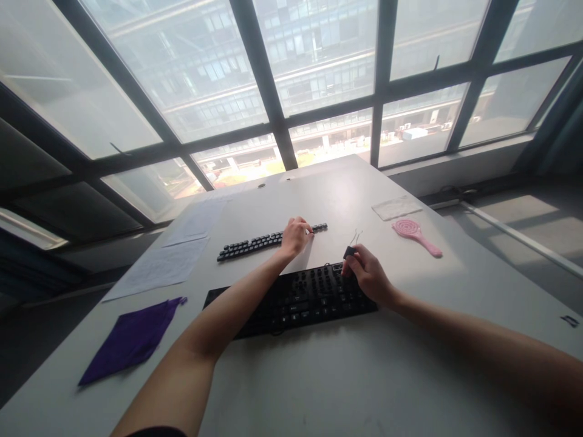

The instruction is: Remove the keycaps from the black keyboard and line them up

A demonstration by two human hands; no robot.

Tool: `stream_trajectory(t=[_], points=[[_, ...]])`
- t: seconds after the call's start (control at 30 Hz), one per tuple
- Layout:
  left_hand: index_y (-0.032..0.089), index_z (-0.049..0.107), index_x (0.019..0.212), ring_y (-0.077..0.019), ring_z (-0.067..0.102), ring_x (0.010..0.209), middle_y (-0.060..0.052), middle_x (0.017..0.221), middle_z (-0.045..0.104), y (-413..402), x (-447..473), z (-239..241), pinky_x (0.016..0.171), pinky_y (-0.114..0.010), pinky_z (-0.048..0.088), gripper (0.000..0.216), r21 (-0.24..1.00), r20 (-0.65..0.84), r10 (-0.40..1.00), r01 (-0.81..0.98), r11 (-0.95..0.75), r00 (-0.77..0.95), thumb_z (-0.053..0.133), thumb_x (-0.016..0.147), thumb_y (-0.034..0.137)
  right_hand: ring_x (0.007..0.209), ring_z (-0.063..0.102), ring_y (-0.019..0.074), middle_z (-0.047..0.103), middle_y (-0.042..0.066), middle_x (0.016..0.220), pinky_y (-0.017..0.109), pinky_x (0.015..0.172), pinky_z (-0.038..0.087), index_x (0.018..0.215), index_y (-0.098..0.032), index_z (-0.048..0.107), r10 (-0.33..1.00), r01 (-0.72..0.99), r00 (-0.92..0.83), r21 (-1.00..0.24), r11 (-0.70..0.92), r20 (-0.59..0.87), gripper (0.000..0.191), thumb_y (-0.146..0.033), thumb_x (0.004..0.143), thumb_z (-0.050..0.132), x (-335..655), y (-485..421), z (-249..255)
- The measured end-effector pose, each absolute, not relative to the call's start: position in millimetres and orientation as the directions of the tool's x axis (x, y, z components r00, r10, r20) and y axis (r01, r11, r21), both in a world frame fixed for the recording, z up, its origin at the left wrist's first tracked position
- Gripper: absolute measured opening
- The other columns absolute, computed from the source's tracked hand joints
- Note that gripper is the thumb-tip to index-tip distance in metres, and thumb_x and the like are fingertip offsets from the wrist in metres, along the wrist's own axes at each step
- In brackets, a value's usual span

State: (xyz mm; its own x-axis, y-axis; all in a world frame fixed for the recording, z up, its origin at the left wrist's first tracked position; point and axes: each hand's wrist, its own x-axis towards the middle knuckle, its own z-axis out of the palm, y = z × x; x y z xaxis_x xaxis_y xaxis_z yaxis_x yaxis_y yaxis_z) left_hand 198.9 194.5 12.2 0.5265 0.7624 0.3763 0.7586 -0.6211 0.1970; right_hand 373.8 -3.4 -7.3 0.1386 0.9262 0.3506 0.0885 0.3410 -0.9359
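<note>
My left hand [297,235] reaches across the keyboard to a long block of loose black keycaps [250,246] laid out in rows on the table. Its fingers are pinched together around a small dark keycap near the right end of those rows, mostly hidden by the fingertips. Over the right end of the black keyboard [296,297], my right hand [368,274] grips a keycap puller [350,251] by its black handle, its two thin wire prongs pointing up and away. Many keys at the keyboard's far right side look bare of caps. My left forearm hides the keyboard's left part.
A purple drawstring pouch [132,337] and sheets of paper [159,267] lie to the left on the white table [319,376]. On the right are a pink hairbrush [416,235] and a pale flat packet [396,207]. Large windows stand beyond the far edge.
</note>
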Motion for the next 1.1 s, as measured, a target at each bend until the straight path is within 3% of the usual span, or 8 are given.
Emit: stream_trajectory(t=[0.3,0.47,0.73,1.1], points=[[0.020,0.076,0.089,-0.0232,0.055,0.097,-0.007,0.100,0.066,177.0,188.5,34.9,0.093,-0.037,0.047,0.010,0.270,0.458,0.757,0.739,-0.618,0.465,0.067,0.086,0.019,0.067,0.055,0.0150,0.062,0.001,0.077,0.029,0.063,0.045,0.089,-0.022,0.052,0.889,0.041,0.225,-0.915,0.401,0.400,0.014,-0.033,0.096,0.054,376.7,-1.8,-7.1],[0.020,0.073,0.096,-0.0221,0.058,0.096,-0.005,0.100,0.068,113.3,189.5,44.5,0.096,-0.039,0.045,0.015,0.309,0.420,0.682,0.613,-0.727,0.598,0.063,0.087,0.015,0.064,0.055,0.0150,0.061,0.001,0.076,0.029,0.061,0.045,0.088,-0.021,0.052,0.888,0.032,0.233,-0.916,0.401,0.397,0.015,-0.034,0.095,0.055,384.1,-0.2,-2.5],[0.021,0.070,0.098,-0.0211,0.059,0.093,-0.006,0.097,0.069,33.7,201.5,29.3,0.086,-0.034,0.048,0.018,0.463,0.336,0.654,0.485,-0.741,0.678,0.055,0.091,0.015,0.063,0.055,0.0155,0.056,-0.001,0.068,0.028,0.058,0.041,0.087,-0.022,0.052,0.925,0.292,0.034,-0.889,0.353,0.378,0.010,-0.027,0.095,0.052,392.3,-9.8,-0.2],[0.020,0.066,0.093,-0.0204,0.056,0.094,-0.005,0.097,0.066,31.0,202.9,17.2,0.085,-0.033,0.048,0.019,0.478,0.347,0.674,0.495,-0.726,0.652,0.052,0.088,0.008,0.077,0.049,0.0168,0.052,0.003,0.086,0.030,0.069,0.041,0.085,-0.021,0.053,0.856,0.469,-0.204,-0.720,0.512,0.475,0.014,-0.016,0.095,0.046,393.0,-15.1,7.2]])
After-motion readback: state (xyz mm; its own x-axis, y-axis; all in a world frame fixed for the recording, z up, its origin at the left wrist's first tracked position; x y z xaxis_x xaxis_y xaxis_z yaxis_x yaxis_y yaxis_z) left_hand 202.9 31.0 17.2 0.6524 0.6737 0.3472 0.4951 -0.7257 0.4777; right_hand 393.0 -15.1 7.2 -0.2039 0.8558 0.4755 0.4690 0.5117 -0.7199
